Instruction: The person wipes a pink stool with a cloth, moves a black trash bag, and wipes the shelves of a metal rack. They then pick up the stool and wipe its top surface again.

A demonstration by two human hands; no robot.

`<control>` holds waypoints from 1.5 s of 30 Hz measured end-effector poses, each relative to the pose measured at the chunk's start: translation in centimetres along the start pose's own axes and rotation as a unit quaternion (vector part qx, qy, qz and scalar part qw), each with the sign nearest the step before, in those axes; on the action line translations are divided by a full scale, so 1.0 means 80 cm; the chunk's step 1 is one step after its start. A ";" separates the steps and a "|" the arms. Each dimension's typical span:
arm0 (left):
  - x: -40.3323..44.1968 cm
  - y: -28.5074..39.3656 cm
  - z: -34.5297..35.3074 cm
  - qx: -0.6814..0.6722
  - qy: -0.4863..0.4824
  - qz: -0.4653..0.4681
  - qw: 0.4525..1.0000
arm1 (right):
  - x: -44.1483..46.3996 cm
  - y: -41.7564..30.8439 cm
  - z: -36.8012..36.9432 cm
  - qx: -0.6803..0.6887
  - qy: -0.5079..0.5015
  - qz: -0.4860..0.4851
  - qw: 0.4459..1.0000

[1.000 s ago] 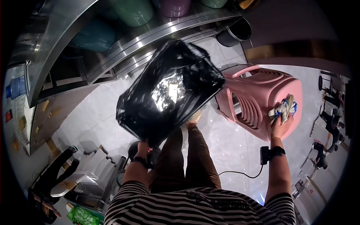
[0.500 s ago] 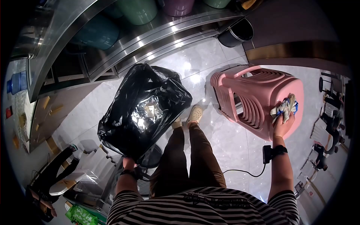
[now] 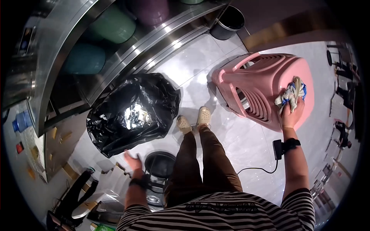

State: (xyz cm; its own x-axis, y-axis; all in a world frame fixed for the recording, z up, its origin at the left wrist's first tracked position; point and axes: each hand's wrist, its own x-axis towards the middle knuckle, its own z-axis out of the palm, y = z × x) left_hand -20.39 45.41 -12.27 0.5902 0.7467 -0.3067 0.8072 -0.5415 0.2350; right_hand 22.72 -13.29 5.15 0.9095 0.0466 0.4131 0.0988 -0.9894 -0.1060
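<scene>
Black, glossy plastic bag (image 3: 133, 115), wide and bulky, appears already set down on the pale tiled floor (image 3: 241, 144), its near edge close to the left hand (image 3: 133, 159). That hand is free of it, fingers loosely spread, near a round black bin (image 3: 160, 164). The right hand (image 3: 293, 115) holds a bunched white-and-blue cloth (image 3: 290, 96) against the slatted pink plastic stool (image 3: 269, 81); the cloth is not yet put aside.
</scene>
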 end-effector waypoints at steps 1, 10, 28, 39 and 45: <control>-0.018 0.066 0.009 -0.046 -0.034 0.031 0.998 | 0.000 -0.002 0.000 0.001 0.013 -0.002 1.000; -0.114 0.322 0.105 -0.223 -0.469 0.189 0.834 | 0.004 -0.017 -0.006 0.019 0.015 0.007 1.000; -0.110 0.621 0.060 -0.434 -0.408 0.201 0.778 | 0.012 -0.028 -0.025 0.086 -0.064 0.041 0.993; -0.194 0.824 0.041 -0.423 -0.213 0.270 0.838 | 0.027 0.042 -0.067 0.358 -0.124 -0.100 0.920; -0.190 0.833 0.041 -0.416 -0.216 0.231 0.853 | 0.072 0.232 -0.027 0.440 -0.046 0.181 0.878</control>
State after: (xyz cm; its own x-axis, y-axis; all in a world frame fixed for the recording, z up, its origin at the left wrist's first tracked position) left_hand 24.47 -3.33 5.08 0.9369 0.2189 -0.2726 0.3072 -0.1436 0.9407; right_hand 28.96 -31.67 7.51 0.9703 -0.1987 0.1378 0.0332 -0.4549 -0.8899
